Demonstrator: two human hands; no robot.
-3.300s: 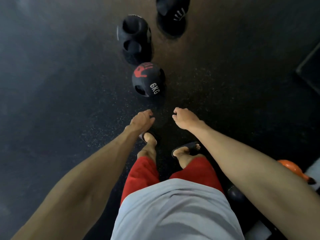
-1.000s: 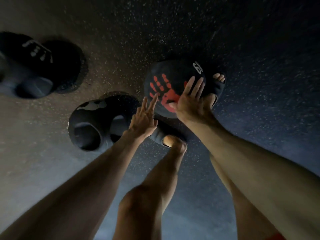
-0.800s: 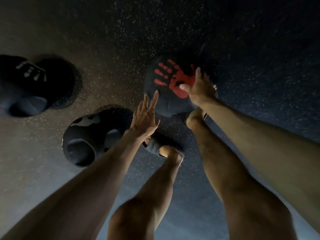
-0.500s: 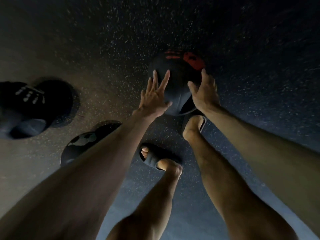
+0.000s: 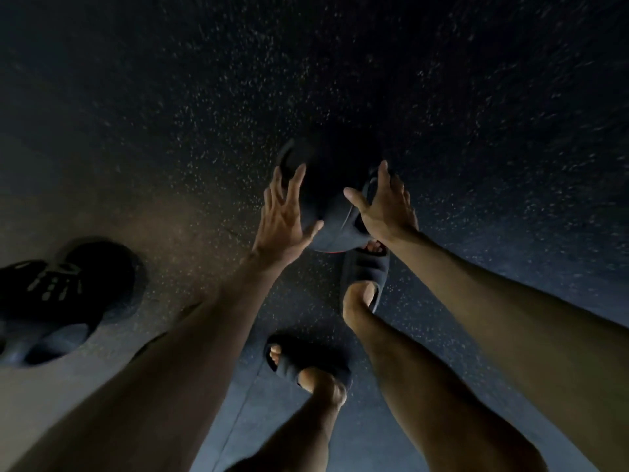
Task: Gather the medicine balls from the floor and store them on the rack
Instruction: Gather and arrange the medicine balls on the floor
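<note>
Nearest the camera, the person's two legs descend to dark slides: the left slide (image 5: 306, 364) planted on the speckled floor (image 5: 476, 97), the right slide (image 5: 365, 277) set forward, its toe at the base of the ball. Beyond the feet, the medicine ball (image 5: 328, 195) (dark, with only a red sliver showing at its lower edge) rests on the floor between both hands. Half a second ago its red handprint faced up; that print has since rolled out of sight, and the ball has travelled farther from the other balls. The left hand (image 5: 282, 212) has its fingers spread, with the palm at the ball's left flank; the right hand (image 5: 383, 206) is likewise splayed against the right flank, neither yet curled under. Judged from this, the ball is bracketed but not lifted, so a scoop from below is the step in hand. A second ball (image 5: 61, 301) lies well apart at the left frame edge. Floor ahead and to the right is bare, giving open room; no rack is visible.
</note>
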